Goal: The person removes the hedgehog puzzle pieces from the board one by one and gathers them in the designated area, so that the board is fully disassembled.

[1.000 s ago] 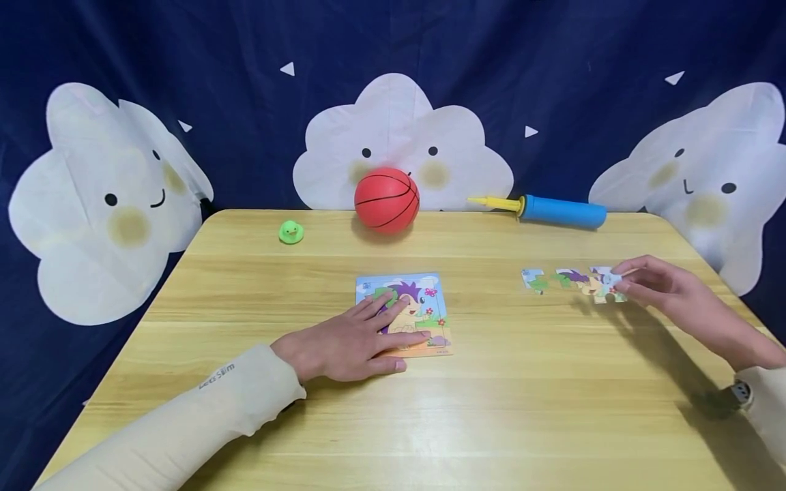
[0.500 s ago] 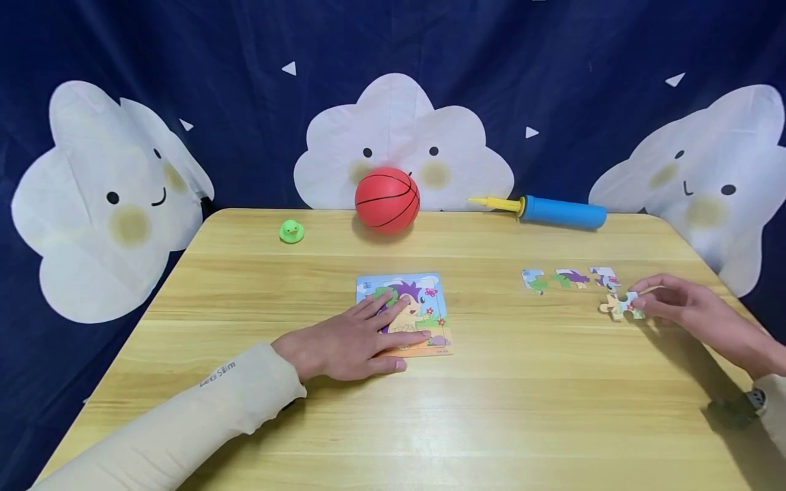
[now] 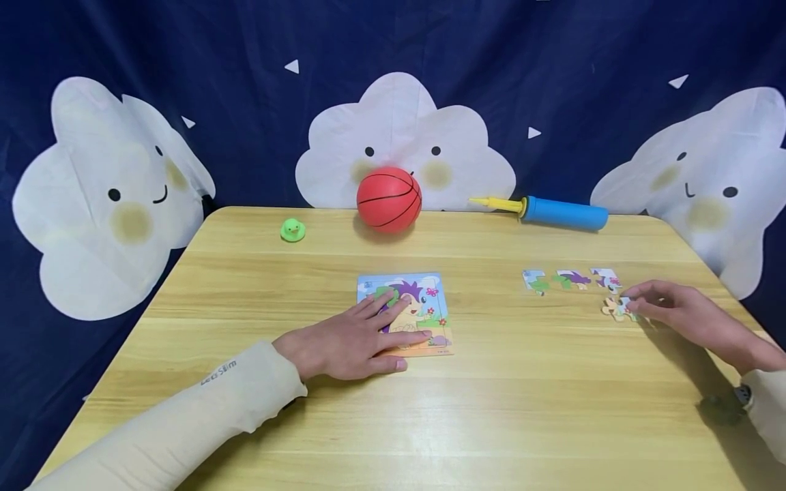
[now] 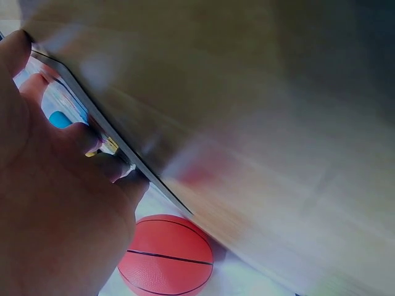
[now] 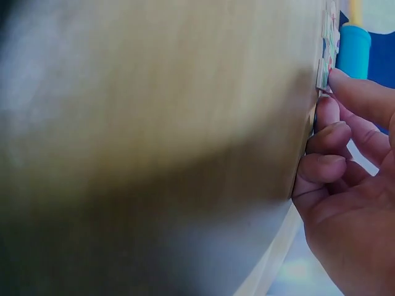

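Observation:
My left hand (image 3: 350, 344) lies with fingers spread and straight on a square jigsaw puzzle (image 3: 432, 293) that shows a purple-haired hedgehog; the palm and fingers cover its left and lower parts. At the right, my right hand (image 3: 694, 317) pinches a loose jigsaw piece (image 3: 614, 309) between thumb and fingertips, close over the table. In the right wrist view the held piece (image 5: 322, 75) appears edge-on at the fingertips. Just beyond it lie three more pieces in a row: a green and blue one (image 3: 534, 282), a purple one (image 3: 574, 278) and a pale one (image 3: 605, 275).
On the wooden table (image 3: 430, 423), a green toy duck (image 3: 293, 230) sits at the back left. A red ball (image 3: 389, 200) stands at the back middle, with a blue and yellow hand pump (image 3: 565, 213) to its right. A dark blue cloud-patterned curtain (image 3: 245, 41) hangs behind.
The right hand has drawn the pinched piece toward the near right, away from the row, and lowered it a little. The pale piece is now uncovered. The left hand has stayed on the puzzle.

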Demonstrator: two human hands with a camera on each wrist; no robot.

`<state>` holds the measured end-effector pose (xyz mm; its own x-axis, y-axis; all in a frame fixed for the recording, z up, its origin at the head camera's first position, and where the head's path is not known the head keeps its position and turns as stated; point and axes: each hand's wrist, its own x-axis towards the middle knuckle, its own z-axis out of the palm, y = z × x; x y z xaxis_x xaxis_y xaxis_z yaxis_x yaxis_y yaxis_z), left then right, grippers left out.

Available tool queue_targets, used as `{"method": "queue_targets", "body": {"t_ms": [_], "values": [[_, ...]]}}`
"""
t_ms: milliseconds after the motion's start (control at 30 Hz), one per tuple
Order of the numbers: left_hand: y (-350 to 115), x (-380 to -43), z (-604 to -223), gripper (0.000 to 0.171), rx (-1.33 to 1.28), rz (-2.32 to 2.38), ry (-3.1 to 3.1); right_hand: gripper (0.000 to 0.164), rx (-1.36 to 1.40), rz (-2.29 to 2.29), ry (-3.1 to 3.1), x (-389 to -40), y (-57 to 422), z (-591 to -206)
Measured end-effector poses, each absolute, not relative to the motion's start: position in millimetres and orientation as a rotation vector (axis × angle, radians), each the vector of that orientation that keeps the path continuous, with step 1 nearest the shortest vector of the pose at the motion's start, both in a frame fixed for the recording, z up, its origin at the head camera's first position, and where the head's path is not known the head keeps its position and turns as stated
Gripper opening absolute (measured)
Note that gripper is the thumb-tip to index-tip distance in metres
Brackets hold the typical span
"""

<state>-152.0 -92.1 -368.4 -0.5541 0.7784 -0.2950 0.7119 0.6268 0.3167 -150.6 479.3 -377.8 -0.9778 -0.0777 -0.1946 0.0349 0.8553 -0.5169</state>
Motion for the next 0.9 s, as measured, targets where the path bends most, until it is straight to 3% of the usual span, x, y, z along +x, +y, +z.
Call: {"method": "queue_targets", "body": {"t_ms": [367,900], "values": [[-91.6,-151.6,-367.8,0.058,1.182,0.225,2.448,0.045,-0.005,-0.750,2.838,-151.5,477.8,-378.5],[-92.7,-152.0,-369.2,0.056,1.191,0.226,2.447,0.036,-0.056,-0.767,2.848,-149.3,479.4,-379.2]]}}
